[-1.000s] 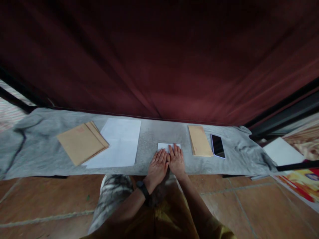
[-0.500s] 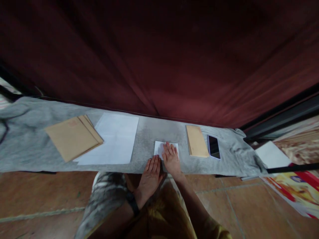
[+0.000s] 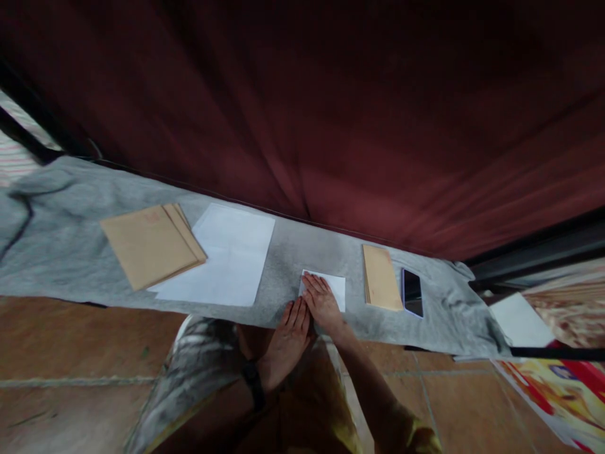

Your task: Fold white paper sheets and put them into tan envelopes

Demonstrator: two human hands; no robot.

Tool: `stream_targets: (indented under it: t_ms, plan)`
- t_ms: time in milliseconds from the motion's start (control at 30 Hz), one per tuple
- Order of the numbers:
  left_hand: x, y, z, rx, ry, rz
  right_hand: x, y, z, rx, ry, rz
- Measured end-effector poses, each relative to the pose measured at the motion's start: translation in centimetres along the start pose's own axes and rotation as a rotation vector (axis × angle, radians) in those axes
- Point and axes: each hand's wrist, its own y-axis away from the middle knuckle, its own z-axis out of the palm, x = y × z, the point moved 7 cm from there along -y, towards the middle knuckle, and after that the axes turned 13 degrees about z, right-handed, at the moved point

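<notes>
The small folded white paper is a neat rectangle lying flat near the front edge of the grey cloth. It sits between the big white sheets on its left and a narrow stack of brown envelopes on its right. The right hand lies flat, palm down with fingers stretched out, on the paper's near left part, pressing rather than gripping it. The left hand, also flat with fingers straight and together, rests just beside it at the cloth's front edge, holding nothing; whether its fingertips touch the paper I cannot tell.
</notes>
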Motion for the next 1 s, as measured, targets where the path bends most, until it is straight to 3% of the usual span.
stream_targets:
  t_ms: [267, 600, 1000]
  plan:
    - [-0.1, 0.9, 0.1, -0.011, 0.018, 0.006, 0.0, -0.6, 0.2, -0.003, 0.055, -0.014]
    - [-0.2, 0.1, -0.1, -0.049, 0.019, -0.006, 0.3, -0.1, 0.3, 0.043, 0.080, -0.002]
    - [-0.1, -0.2, -0.5, -0.053, -0.096, 0.056, 7.0, 2.9, -1.5, 0.118, 0.025, 0.145]
